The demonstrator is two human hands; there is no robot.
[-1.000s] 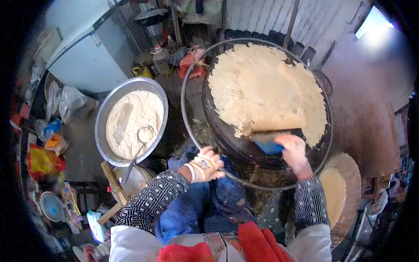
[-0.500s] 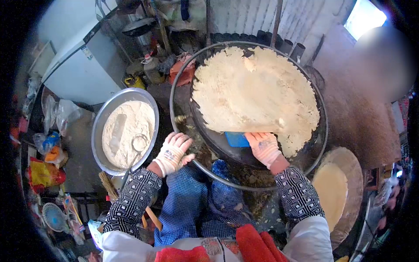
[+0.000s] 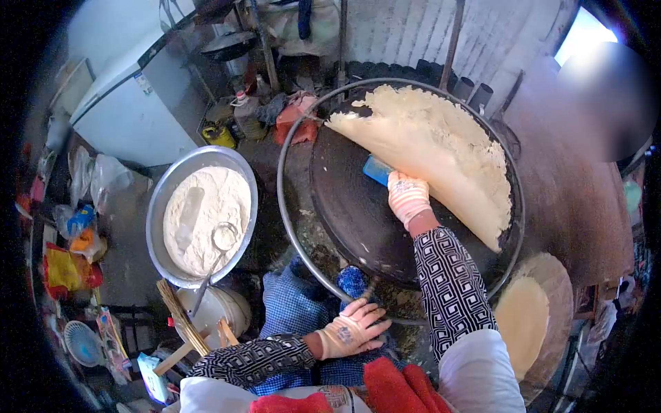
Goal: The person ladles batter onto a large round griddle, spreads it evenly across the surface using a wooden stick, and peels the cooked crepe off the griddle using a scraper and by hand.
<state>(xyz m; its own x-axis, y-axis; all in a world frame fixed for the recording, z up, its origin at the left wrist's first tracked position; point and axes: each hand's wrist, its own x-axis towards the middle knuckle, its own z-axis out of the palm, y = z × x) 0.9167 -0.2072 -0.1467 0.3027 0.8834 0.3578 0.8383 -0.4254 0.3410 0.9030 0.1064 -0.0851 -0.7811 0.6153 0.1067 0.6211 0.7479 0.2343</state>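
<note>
My right hand (image 3: 409,196), in a pale glove, is closed on a blue scraper (image 3: 376,170) at the near edge of a large thin pancake (image 3: 441,148). The pancake is folded back over the far right of a round black griddle (image 3: 351,199), leaving the near left of the griddle bare. My left hand (image 3: 350,332), gloved too, is over my lap with its fingers apart. Its fingertips are by the metal ring (image 3: 284,186) around the griddle, close to a blue bundle (image 3: 352,281); whether they touch the ring I cannot tell.
To the left stands a metal basin (image 3: 155,234) of pale batter (image 3: 220,189) with a ladle (image 3: 224,237) in it. A white bucket (image 3: 231,310) and sticks (image 3: 180,313) are below. At right, round pancakes (image 3: 523,316) lie on a round tray (image 3: 559,289). A blurred person (image 3: 609,103) is at upper right.
My right hand has moved up and left with the scraper, and the pancake's near side has been lifted and folded away. My left hand has come down and right, from beside the basin to over my lap.
</note>
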